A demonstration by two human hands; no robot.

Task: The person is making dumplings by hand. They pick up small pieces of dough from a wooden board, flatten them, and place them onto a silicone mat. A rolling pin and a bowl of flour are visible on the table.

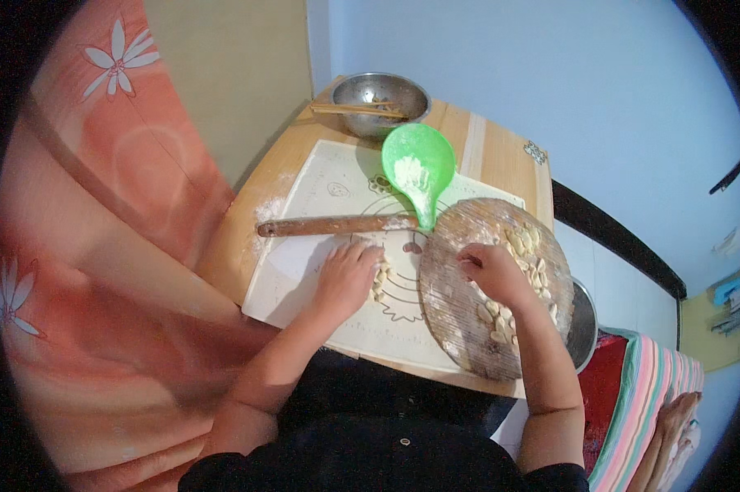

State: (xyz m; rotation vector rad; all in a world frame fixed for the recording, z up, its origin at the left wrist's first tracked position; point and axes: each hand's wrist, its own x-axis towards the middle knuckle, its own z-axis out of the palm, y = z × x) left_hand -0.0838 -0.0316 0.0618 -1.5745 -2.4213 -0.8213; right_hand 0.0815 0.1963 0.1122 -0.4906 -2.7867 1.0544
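My left hand point(347, 269) rests palm down on a white pastry mat point(292, 303), its fingers apart. Small pale dough pieces point(380, 284) lie in a short row against its right side. Over a round, ridged wooden-looking board point(452, 328), my right hand point(494, 272) hovers with thumb and fingers pinched together; whatever is between them is too small to make out. Many shaped dough pieces point(536, 275) are spread on the right half of that board. Beyond my left hand lies a wooden rolling pin point(329, 225), dusted with flour.
A green scoop point(419, 152) holding white flour stands past the rolling pin. At the table's far end is a metal bowl point(362, 127) with chopsticks point(349, 108) across it. Another metal vessel point(584, 328) sits under the board's right edge. An orange flowered curtain point(132, 246) hangs at left.
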